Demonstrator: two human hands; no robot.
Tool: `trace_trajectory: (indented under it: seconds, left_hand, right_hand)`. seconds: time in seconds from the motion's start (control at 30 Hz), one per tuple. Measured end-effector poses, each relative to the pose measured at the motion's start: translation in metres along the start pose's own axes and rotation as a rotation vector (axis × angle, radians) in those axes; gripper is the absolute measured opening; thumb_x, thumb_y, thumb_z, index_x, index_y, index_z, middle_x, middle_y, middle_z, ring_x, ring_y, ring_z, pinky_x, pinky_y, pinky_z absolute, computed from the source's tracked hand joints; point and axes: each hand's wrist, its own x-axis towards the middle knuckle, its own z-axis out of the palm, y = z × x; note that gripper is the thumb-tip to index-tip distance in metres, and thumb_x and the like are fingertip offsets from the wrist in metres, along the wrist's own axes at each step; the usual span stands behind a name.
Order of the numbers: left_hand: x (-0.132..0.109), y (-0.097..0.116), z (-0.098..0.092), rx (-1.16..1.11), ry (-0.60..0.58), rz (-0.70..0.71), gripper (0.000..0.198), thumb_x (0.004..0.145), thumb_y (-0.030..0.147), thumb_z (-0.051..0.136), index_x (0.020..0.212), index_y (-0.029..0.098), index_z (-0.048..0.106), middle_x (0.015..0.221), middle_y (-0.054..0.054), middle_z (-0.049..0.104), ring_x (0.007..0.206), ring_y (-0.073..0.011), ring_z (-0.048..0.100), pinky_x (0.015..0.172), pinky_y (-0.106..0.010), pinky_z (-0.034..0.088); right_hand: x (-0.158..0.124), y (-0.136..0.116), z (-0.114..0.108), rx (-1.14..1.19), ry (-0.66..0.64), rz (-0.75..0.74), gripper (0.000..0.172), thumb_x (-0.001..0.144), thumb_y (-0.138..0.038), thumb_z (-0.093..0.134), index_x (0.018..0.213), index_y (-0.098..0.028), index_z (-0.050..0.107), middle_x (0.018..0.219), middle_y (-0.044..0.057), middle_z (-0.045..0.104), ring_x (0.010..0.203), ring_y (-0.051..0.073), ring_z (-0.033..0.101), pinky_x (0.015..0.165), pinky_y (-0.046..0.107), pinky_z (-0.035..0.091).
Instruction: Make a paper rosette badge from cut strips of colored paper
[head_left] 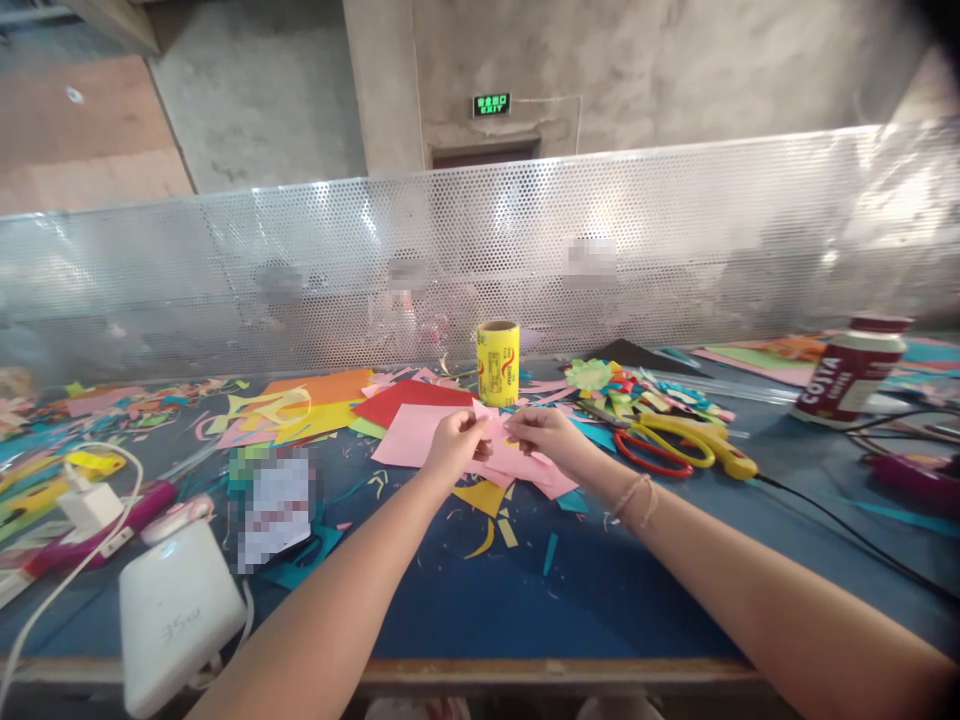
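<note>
Over the middle of the blue table point(600, 610), my left hand point(457, 443) and my right hand point(551, 435) face each other with fingers pinched. Between their fingertips is a small piece of pink paper point(496, 428), its outline hard to make out against the paper behind it. Larger pink sheets point(409, 435) lie under and beside the hands, next to a red sheet point(405, 400). A yellow roll point(498, 365) with a hollow core stands upright just beyond my fingers. Yellow paper scraps point(484, 497) lie below the hands.
Right of my hands are scissors point(652, 463) with red handles and a yellow glue gun point(739, 463) with a black cord. A dark red bottle point(851, 375) stands farther right. A white power bank point(180, 615) lies front left. A perforated metal panel point(510, 260) borders the back.
</note>
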Motion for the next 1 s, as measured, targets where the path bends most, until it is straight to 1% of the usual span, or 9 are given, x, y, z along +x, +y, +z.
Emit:
trace_trajectory:
  seconds: [0.1,0.2,0.27,0.33,0.4,0.47,0.63,0.87,1.0]
  left_hand:
    - [0.001,-0.001,-0.001,-0.01,-0.022,-0.019,0.014,0.073,0.024,0.06,0.067,0.012,0.055,0.055,-0.001,0.058,0.042,-0.0079,0.053,0.043,-0.019,0.045]
    - [0.001,-0.002,-0.002,0.001,-0.022,0.002,0.015,0.073,0.022,0.06,0.065,0.011,0.055,0.058,-0.003,0.06,0.043,-0.0075,0.054,0.044,-0.018,0.046]
    - [0.001,-0.002,-0.002,-0.008,-0.011,0.013,0.017,0.072,0.024,0.062,0.064,0.011,0.055,0.057,-0.003,0.059,0.043,-0.0076,0.054,0.044,-0.019,0.046]
    - [0.001,-0.002,-0.002,-0.024,-0.008,0.019,0.02,0.07,0.027,0.064,0.062,0.011,0.054,0.054,-0.002,0.058,0.044,-0.0079,0.054,0.045,-0.019,0.046]
    - [0.0,-0.003,-0.002,-0.031,-0.012,0.02,0.024,0.069,0.029,0.065,0.059,0.011,0.053,0.052,-0.002,0.056,0.043,-0.0079,0.053,0.044,-0.019,0.046]
    - [-0.001,-0.003,-0.001,-0.034,-0.019,0.017,0.026,0.069,0.031,0.065,0.058,0.012,0.051,0.05,-0.001,0.055,0.041,-0.0075,0.052,0.043,-0.019,0.045]
    - [-0.002,-0.003,-0.001,-0.032,-0.044,0.048,0.03,0.069,0.036,0.064,0.057,0.013,0.049,0.047,0.001,0.051,0.04,-0.0067,0.049,0.042,-0.018,0.041]
    - [-0.002,-0.003,-0.002,-0.023,-0.09,0.124,0.037,0.068,0.048,0.06,0.058,0.014,0.047,0.045,0.004,0.046,0.039,-0.0063,0.045,0.041,-0.018,0.037]
    - [-0.002,-0.003,-0.001,0.021,-0.095,0.168,0.039,0.068,0.051,0.058,0.058,0.016,0.044,0.044,0.005,0.045,0.039,-0.0068,0.045,0.041,-0.018,0.037]
  right_hand:
    - [0.002,0.001,-0.002,-0.032,0.033,-0.018,0.027,0.062,-0.04,0.065,0.064,-0.015,0.056,0.055,-0.001,0.054,0.047,0.007,0.047,0.048,0.023,0.041]
    - [0.001,0.003,-0.001,-0.196,0.078,-0.11,0.023,0.068,-0.039,0.06,0.071,-0.016,0.058,0.06,0.0,0.055,0.05,0.009,0.049,0.05,0.025,0.044]
    - [-0.001,0.002,0.003,-0.33,0.152,-0.234,0.024,0.07,-0.037,0.059,0.084,-0.018,0.06,0.073,0.003,0.057,0.06,0.012,0.054,0.053,0.026,0.047]
    - [-0.005,0.0,0.006,-0.425,0.217,-0.36,0.032,0.07,-0.034,0.06,0.098,-0.021,0.058,0.091,0.007,0.057,0.075,0.015,0.056,0.058,0.027,0.05]
    - [-0.007,-0.003,0.007,-0.485,0.213,-0.456,0.035,0.071,-0.032,0.06,0.104,-0.022,0.057,0.104,0.009,0.053,0.087,0.018,0.055,0.065,0.029,0.052]
    - [-0.009,-0.005,0.007,-0.525,0.159,-0.51,0.032,0.072,-0.029,0.059,0.103,-0.023,0.059,0.105,0.009,0.053,0.093,0.019,0.054,0.071,0.03,0.052]
    - [-0.007,-0.004,0.005,-0.518,0.078,-0.489,0.032,0.071,-0.024,0.06,0.103,-0.023,0.062,0.096,0.007,0.057,0.087,0.018,0.056,0.073,0.032,0.052]
    - [-0.007,-0.004,0.007,-0.434,0.051,-0.444,0.026,0.076,-0.035,0.056,0.098,-0.022,0.065,0.09,0.006,0.061,0.08,0.016,0.058,0.069,0.028,0.051]
    - [-0.008,-0.005,0.007,-0.438,0.019,-0.443,0.024,0.08,-0.035,0.05,0.092,-0.022,0.066,0.086,0.005,0.063,0.078,0.016,0.057,0.067,0.027,0.047]
